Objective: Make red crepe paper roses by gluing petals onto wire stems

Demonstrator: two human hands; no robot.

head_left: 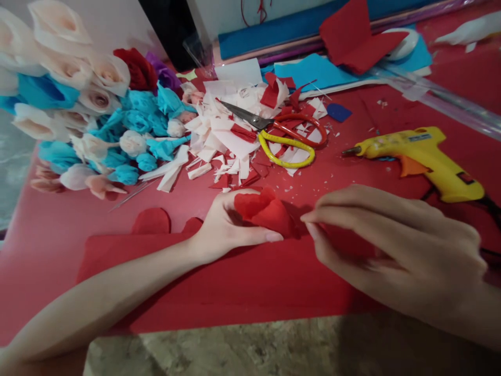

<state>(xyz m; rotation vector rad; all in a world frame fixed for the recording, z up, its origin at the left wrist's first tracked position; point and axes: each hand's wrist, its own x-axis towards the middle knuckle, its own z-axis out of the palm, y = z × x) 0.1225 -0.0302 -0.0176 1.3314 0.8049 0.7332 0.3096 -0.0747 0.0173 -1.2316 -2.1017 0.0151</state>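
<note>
My left hand [219,230] is closed around a red crepe paper flower [264,211], its thumb along the near side and the flower's opening toward the upper left. Just right of the flower's base, my right hand [395,245] pinches thumb and fingertips together; whatever is between them is too small to make out. Under both hands lies a folded red crepe paper sheet [235,290]. Rounded red paper petals [152,221] rest at its far edge, left of my left wrist. Beyond my right hand, a yellow glue gun [410,143] lies on its side, nozzle pointing left.
Scissors [287,162] with red and yellow handles lie partly open on a heap of paper scraps [223,130]. Finished paper flowers [136,119] in blue, cream and red crowd the left. Blue paper [313,70] and clear plastic wrap [450,102] lie at the back.
</note>
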